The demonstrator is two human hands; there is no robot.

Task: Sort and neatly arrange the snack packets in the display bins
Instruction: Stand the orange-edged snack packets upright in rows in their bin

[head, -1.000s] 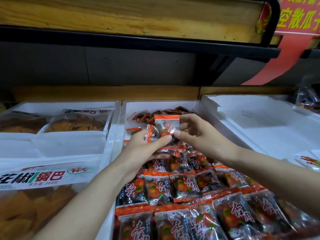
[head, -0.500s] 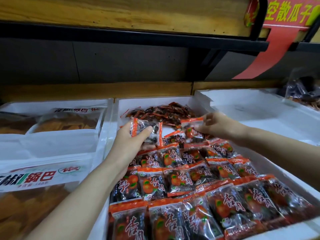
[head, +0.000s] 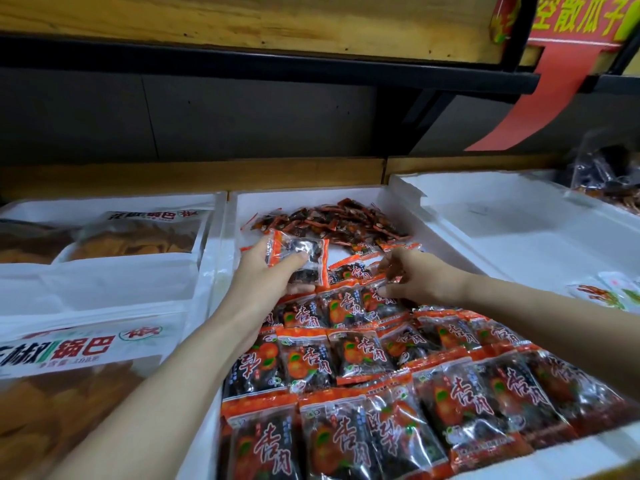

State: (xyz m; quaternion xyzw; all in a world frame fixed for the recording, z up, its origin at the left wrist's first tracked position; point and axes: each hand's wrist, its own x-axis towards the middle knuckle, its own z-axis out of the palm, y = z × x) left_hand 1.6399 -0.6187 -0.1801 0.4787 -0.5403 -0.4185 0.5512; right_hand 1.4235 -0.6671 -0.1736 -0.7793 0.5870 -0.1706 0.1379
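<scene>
Though partly heaped — packets (head: 360,355) in bin (head: 304,199)

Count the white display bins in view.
3: the left bin with big crisp bags, the middle bin holding the red packets, and the right bin beside it. Another may sit hidden at far right.

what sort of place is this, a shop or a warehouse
Most likely a shop's snack section: white foam display bins hold neat rows of identical orange snack packets, and a red sign with yellow lettering hangs from the wooden shelf above.
</scene>
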